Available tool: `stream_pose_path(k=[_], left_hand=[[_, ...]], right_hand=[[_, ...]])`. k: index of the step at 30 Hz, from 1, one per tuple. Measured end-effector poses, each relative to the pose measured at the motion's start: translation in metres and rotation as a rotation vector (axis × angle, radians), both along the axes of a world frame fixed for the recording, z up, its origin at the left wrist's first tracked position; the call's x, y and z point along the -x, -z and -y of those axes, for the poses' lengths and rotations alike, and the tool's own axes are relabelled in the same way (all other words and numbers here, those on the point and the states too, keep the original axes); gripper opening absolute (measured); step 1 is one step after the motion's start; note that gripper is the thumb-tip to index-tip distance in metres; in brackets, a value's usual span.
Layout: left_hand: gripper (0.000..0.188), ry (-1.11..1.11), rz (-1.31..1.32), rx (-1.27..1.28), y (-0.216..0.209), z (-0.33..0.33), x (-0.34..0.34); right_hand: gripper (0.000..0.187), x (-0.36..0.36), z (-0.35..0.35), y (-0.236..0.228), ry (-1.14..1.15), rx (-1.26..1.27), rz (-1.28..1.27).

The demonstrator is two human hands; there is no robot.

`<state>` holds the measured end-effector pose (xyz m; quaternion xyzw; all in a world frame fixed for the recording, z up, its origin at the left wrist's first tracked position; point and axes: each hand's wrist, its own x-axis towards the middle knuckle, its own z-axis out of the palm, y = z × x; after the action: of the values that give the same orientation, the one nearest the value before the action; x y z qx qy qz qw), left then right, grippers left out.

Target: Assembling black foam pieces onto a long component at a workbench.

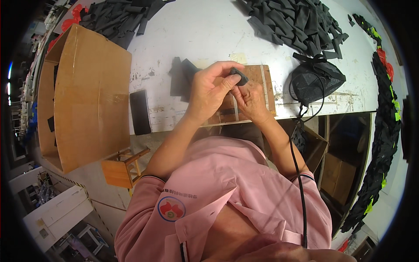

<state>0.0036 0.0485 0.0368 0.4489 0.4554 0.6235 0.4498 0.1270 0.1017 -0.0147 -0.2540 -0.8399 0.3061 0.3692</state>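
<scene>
Left hand (207, 91): pinching a small dark piece (242, 78)
Right hand (252, 99): pinching the same piece
Brown board (226, 109): lying beneath both hands on the tabletop (187, 32)

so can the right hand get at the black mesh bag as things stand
Likely yes: just a brown board and white tabletop lie between the right hand and the bag, though that hand holds a small dark piece.

workshop with dark cloth heaps (301, 24)
</scene>
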Motion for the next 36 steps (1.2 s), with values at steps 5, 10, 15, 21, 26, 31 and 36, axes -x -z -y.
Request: stream_pose_path(k=[5, 10, 15, 21, 26, 31, 36], left_hand=[[0.016, -0.077, 0.042, -0.079, -0.007, 0.003, -0.006], [0.018, -0.182, 0.193, -0.181, -0.003, 0.002, 0.003], [0.014, -0.187, 0.496, -0.139, 0.014, 0.009, 0.009], [0.011, -0.245, 0.351, -0.129, 0.009, 0.006, 0.008], [0.016, -0.203, 0.354, -0.090, 0.012, 0.010, 0.010], [0.025, -0.282, 0.234, -0.072, 0.009, 0.010, 0.019], [0.020, -0.645, 0.085, 0.206, 0.029, 0.024, 0.063]], right_hand=[[0.013, -0.002, 0.001, -0.019, -0.025, 0.032, 0.042], [0.014, 0.001, 0.000, -0.047, 0.027, -0.030, 0.084], [0.017, 0.002, 0.000, -0.029, 0.054, -0.164, 0.147], [0.023, 0.001, 0.002, -0.032, 0.076, -0.116, 0.187], [0.024, 0.000, 0.008, -0.039, 0.063, -0.083, 0.263], [0.028, -0.001, -0.006, -0.035, 0.030, 0.074, 0.054], [0.029, -0.010, -0.093, -0.100, -0.111, 0.628, -0.457]])
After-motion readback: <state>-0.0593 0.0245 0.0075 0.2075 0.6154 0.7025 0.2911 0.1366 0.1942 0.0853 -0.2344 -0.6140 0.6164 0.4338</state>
